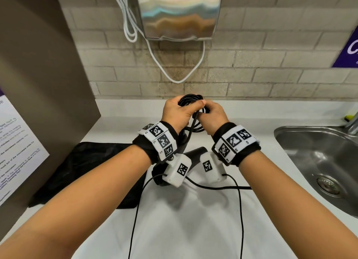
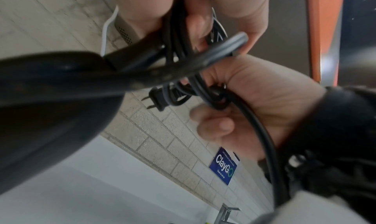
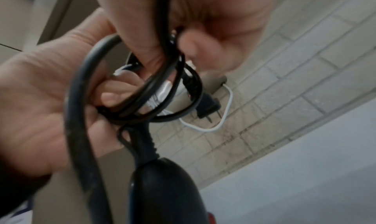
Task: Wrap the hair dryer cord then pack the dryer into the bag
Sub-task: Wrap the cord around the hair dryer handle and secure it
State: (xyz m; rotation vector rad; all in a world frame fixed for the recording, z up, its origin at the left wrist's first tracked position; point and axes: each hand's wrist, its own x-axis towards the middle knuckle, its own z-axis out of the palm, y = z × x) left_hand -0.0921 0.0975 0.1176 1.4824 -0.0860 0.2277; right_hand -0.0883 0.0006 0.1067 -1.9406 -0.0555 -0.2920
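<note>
Head view: The coiled black cord is held raised over the counter between both hands. The left hand is closed around the coil's loops, evidently to stop them springing apart. The right hand, just beside it and touching it at the thumbs, is curled round a strand, apparently to secure the bundle. The hair dryer hangs below the wrists, largely hidden by them. The black bag lies flat on the counter, below and outward of the left wrist, not yet opened. A sink is set outward of the right wrist.

Left wrist view: The left hand's fingers are seen curled round several loops. The plug projects free just beyond the fingers, unsecured. The dryer's body fills the near foreground, blurred.

Right wrist view: The right hand's fingers are threaded through the loops and gripped on them. The plug dangles beyond the fingertips. The dryer's handle is suspended beneath the coil by its strain relief.

Judgement: wrapping is nearly finished; packing is not begun.
</note>
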